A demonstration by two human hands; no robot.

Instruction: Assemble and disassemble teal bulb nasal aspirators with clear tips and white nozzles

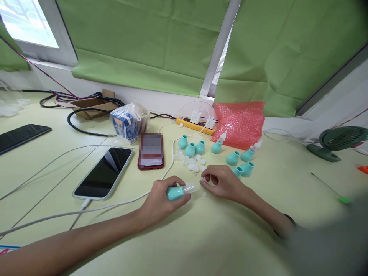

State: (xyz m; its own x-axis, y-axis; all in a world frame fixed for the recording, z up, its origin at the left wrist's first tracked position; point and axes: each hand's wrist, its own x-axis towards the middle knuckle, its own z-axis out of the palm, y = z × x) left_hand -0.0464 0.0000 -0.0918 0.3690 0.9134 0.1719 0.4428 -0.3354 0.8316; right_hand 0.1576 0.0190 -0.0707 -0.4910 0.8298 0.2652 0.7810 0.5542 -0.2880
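Teal rubber is closed in the grip of the left hand (159, 199), just below the middle of the frame: a bulb (174, 193) is held on its side, low over the desk (201, 237), with a clear tip (190, 188) seated at its mouth and pointed to the right. The right hand (222, 183) is rested on the desk just beside that tip, fingers curled down. Whether its grip is shut on a small clear piece cannot be told. One loose white bit (205, 194) is seen on the desk between the two hands.

The step in hand is judged to be the fitting of a tip to this bulb. The tip looks largely seated, so a straight push along the bulb's axis would be called for, with the bulb kept from being squeezed.

Further back, a heap of clear pieces (192, 163) is spread at centre, with three bare bulbs (190, 148) behind it and more bulbs (240, 161) to the right, two of them tipped. A black phone (105, 172) on a white cable (115, 205) and a red phone (151, 151) are laid at centre left. Beyond, a bagged carton (129, 122), a yellow power strip (195, 124) and red bubble wrap (240, 122) are set under green blinds (143, 38). A fan (340, 140) is seen at the right edge.
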